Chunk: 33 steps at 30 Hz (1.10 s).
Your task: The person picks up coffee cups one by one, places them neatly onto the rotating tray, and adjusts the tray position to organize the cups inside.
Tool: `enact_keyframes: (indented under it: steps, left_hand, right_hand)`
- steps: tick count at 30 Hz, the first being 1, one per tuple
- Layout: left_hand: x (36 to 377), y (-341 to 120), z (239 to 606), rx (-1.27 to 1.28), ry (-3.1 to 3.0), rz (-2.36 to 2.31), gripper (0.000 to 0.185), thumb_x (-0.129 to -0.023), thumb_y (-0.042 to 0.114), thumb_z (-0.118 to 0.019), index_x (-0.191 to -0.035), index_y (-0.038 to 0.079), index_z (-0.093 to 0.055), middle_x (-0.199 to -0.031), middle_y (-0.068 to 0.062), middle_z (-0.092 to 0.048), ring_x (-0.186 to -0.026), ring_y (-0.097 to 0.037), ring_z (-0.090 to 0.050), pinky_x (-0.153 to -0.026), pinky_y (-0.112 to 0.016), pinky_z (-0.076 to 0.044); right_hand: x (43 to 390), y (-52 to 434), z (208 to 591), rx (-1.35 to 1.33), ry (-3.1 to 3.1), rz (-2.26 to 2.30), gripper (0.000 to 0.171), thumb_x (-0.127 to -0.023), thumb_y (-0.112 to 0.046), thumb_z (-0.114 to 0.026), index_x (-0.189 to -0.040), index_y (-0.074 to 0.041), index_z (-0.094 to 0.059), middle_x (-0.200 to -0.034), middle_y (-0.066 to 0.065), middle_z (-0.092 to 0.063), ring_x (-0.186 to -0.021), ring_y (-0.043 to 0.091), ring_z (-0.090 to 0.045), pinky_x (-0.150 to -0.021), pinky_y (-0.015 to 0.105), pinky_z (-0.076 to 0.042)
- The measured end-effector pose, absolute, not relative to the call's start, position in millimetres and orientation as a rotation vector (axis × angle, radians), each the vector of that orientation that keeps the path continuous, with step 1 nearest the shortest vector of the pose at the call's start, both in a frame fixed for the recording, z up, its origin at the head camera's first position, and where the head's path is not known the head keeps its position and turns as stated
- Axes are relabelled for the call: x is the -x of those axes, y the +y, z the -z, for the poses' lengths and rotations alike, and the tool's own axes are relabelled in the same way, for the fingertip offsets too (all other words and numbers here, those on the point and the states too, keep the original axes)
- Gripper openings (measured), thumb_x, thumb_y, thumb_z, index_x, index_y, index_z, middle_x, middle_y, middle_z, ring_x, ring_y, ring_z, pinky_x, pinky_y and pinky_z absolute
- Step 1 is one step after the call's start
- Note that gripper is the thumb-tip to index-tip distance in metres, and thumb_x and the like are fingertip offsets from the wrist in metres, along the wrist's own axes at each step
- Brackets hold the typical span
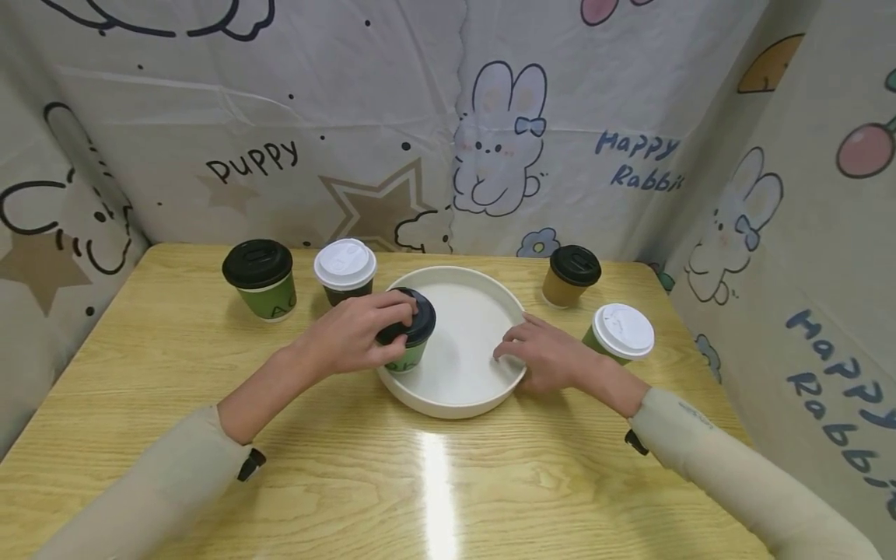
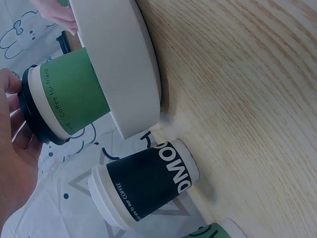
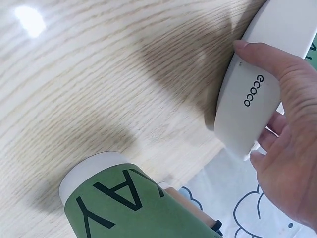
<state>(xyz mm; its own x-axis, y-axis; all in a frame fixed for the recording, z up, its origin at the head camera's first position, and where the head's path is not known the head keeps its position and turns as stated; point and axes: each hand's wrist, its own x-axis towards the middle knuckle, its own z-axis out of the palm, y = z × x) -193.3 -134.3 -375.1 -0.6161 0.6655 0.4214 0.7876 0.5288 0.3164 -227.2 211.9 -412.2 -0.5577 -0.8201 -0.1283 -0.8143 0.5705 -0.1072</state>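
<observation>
Sleeves (image 1: 154, 482) cross the worktop (image 1: 336, 498); the left hand (image 1: 357, 330) grips a green cup (image 1: 406, 360) by its black lid (image 1: 424, 320), inside the tray (image 1: 465, 342) at left; the right hand (image 1: 549, 356) grasps the tray's right rim.

before me i see a pale, creased sheet (image 1: 392, 85) standing behind the wooden table (image 1: 336, 482), printed with a bow-wearing rabbit (image 1: 498, 159), a brown star (image 1: 383, 206) and the word "puppy" (image 1: 253, 160). similar printed sheets (image 1: 805, 257) rise on my left and right, with blue lettering (image 1: 826, 351) on the right-hand one. a bright white reflection (image 1: 438, 490) streaks down the yellowish, grained table toward me.
</observation>
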Motion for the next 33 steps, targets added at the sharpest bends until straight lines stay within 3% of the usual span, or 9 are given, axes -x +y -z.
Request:
enact_keyframes:
  steps: [21, 33]
  left_hand:
    - [194, -137, 375, 1.207, -2.539, 0.685, 0.012, -0.086, 0.016, -0.068, -0.097, 0.012, -0.065, -0.114, -0.004, -0.064, -0.092, -0.019, -0.061, -0.078, -0.037, -0.056]
    - [192, -142, 378, 1.191, -2.509, 0.707, 0.022, -0.086, 0.012, -0.063, -0.107, 0.007, -0.066, -0.127, -0.011, -0.064, -0.115, -0.028, -0.062, -0.089, -0.042, -0.054]
  right_hand:
    - [232, 216, 422, 1.431, 2.607, 0.039, 0.055, -0.079, -0.028, -0.085, -0.129, -0.017, -0.064, -0.124, 0.008, -0.062, -0.121, 0.026, -0.054, -0.118, 0.054, -0.016]
    - [228, 218, 423, 1.437, 2.614, 0.041, 0.054, -0.080, -0.025, -0.084, -0.129, -0.015, -0.063, -0.124, 0.009, -0.062, -0.121, 0.025, -0.054, -0.117, 0.056, -0.016]
